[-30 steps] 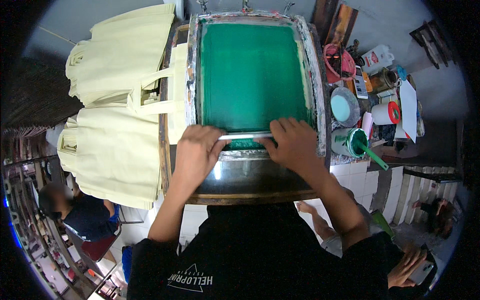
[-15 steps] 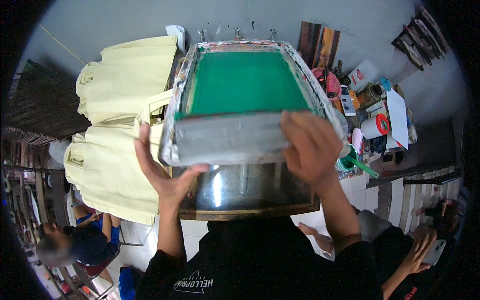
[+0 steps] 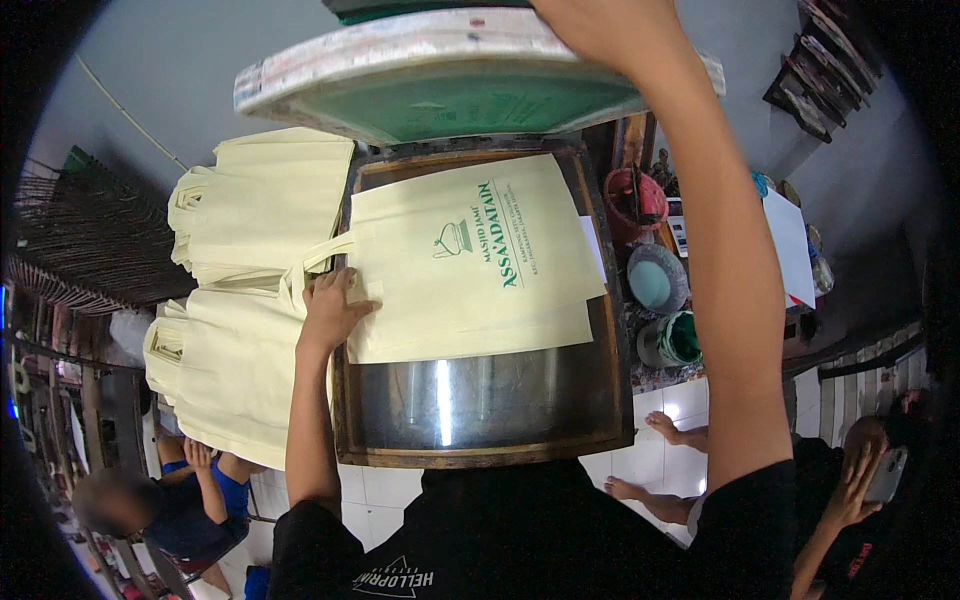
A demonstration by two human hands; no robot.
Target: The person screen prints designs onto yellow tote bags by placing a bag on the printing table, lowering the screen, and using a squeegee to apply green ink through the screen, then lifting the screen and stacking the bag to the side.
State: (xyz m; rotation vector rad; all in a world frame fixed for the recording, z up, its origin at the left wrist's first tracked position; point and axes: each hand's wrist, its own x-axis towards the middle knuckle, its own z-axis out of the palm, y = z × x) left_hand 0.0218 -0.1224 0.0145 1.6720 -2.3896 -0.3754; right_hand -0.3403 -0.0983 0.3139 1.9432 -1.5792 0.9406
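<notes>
The silk-screen frame (image 3: 420,50), white-edged with green mesh, is tilted up at the far side. My right hand (image 3: 605,30) is closed on its raised near edge; the fingertips are partly cut off by the view's top. A dark green edge, seemingly the squeegee (image 3: 430,5), shows above the frame. Below lies a pale yellow tote bag (image 3: 410,230) with a green print, flat on the glass-topped board (image 3: 500,400). My left hand (image 3: 335,310) is at the bag's left edge beside its handle, fingers curled and thumb on the fabric.
Two stacks of pale yellow bags (image 3: 270,205) stand left of the board. To the right are a pink tub (image 3: 635,200), a bowl (image 3: 657,278) and a pot of green ink (image 3: 672,340). One person (image 3: 190,500) sits lower left; another holds a phone (image 3: 887,475) lower right.
The screen has swung up from the board, uncovering the printed bag. My right hand has moved from the squeegee area up with the frame. My left hand has come down onto the bag.
</notes>
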